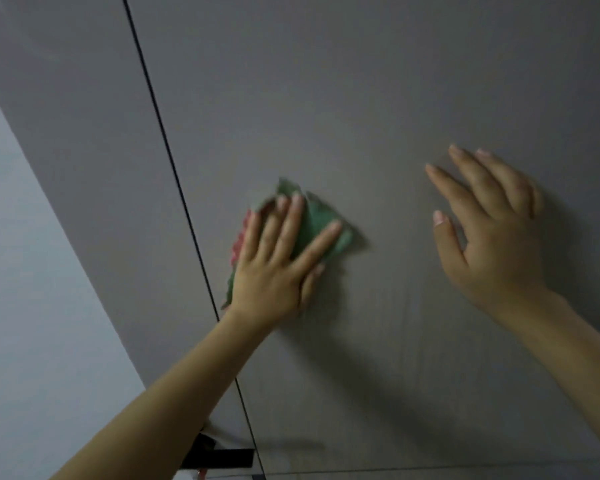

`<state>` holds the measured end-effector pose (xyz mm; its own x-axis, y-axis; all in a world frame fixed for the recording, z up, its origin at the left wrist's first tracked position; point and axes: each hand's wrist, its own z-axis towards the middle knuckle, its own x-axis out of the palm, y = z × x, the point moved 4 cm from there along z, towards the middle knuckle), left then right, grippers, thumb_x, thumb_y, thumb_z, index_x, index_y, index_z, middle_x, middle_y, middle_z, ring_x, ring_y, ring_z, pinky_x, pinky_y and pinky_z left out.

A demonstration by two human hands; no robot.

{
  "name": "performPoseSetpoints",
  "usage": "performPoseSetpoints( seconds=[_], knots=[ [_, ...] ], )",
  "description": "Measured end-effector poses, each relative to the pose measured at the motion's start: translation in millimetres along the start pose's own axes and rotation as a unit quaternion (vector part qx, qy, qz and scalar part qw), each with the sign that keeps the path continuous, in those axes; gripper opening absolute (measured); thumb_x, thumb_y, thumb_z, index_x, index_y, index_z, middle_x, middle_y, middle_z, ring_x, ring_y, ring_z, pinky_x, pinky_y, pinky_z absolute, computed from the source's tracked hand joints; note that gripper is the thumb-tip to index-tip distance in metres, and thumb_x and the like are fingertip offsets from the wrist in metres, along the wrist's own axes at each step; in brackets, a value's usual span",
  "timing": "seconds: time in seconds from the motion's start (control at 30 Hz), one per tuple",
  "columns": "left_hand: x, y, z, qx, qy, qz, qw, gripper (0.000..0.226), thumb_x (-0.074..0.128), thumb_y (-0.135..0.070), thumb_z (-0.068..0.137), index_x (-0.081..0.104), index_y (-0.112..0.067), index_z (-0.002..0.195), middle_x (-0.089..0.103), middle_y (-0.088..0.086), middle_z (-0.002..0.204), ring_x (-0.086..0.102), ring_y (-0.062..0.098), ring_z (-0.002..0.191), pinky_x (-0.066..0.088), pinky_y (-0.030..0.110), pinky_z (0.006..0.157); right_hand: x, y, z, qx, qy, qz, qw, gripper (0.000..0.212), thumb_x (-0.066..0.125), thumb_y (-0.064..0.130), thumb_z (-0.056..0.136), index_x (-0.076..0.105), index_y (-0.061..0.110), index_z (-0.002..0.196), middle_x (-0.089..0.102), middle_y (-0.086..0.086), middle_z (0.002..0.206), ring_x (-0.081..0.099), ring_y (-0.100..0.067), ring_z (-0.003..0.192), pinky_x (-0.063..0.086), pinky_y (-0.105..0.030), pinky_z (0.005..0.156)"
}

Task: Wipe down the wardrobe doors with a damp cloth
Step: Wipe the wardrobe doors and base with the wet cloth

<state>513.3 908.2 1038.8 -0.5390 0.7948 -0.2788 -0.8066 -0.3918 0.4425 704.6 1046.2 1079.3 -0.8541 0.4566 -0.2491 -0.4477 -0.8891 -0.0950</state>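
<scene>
Two doors (361, 98), one cloth (314, 220), two hands (274, 268).

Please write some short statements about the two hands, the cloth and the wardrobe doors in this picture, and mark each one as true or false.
1. The left hand presses a green cloth flat against the wardrobe door. True.
2. The right hand holds a second cloth. False: it holds nothing; its fingers are spread, at the door surface.
3. The cloth lies to the right of the dark gap between the two doors. True.
4. The left hand's fingers are curled into a fist around the cloth. False: they are straight and spread over it.
5. The cloth is plain white. False: it is green with a red part at its left edge.
</scene>
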Motion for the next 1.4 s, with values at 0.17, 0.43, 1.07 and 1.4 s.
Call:
performPoseSetpoints(
  seconds=[0.17, 0.43, 1.07, 1.4],
  knots=[
    [4, -39, 53, -0.104, -0.027, -0.006, 0.994, 0.051, 0.034, -0.038, 0.099, 0.027, -0.026, 0.147, 0.015, 0.021, 0.154, 0.012, 0.039, 0.142, 0.006, 0.052, 0.117, -3, -20, -9, 0.013, 0.001, 0.015, 1.000, 0.042, 0.043, 0.021, 0.094, 0.055, 0.012, 0.133, 0.048, -0.012, 0.141, 0.042, -0.033, 0.120, 0.033, -0.044, 0.102],
    [23, -88, 23, 0.029, 0.026, -0.004, 0.999, 0.048, 0.037, -0.040, 0.098, 0.030, -0.032, 0.146, 0.022, 0.015, 0.152, 0.010, 0.030, 0.146, 0.007, 0.046, 0.118, -17, -41, -25, 0.012, 0.056, 0.022, 0.998, 0.049, 0.047, 0.018, 0.090, 0.049, 0.014, 0.138, 0.039, -0.008, 0.148, 0.038, -0.030, 0.131, 0.026, -0.037, 0.109],
    [35, -160, 86, -0.006, 0.004, -0.029, 1.000, 0.049, 0.039, -0.036, 0.098, 0.033, -0.028, 0.146, 0.019, 0.015, 0.155, 0.017, 0.032, 0.143, 0.005, 0.046, 0.118, -44, -127, -62, 0.108, 0.042, 0.000, 0.993, 0.048, 0.040, 0.013, 0.088, 0.053, 0.011, 0.134, 0.045, -0.010, 0.144, 0.038, -0.031, 0.128, 0.030, -0.042, 0.107],
    [63, -238, 58, 0.154, 0.064, -0.035, 0.985, 0.060, 0.056, -0.034, 0.090, 0.035, -0.029, 0.146, 0.020, 0.007, 0.154, 0.012, 0.025, 0.144, 0.000, 0.040, 0.119, -51, -161, -87, 0.110, 0.048, -0.024, 0.992, 0.048, 0.040, 0.016, 0.089, 0.052, 0.016, 0.136, 0.043, -0.006, 0.146, 0.036, -0.028, 0.128, 0.029, -0.040, 0.105]
  ],
)
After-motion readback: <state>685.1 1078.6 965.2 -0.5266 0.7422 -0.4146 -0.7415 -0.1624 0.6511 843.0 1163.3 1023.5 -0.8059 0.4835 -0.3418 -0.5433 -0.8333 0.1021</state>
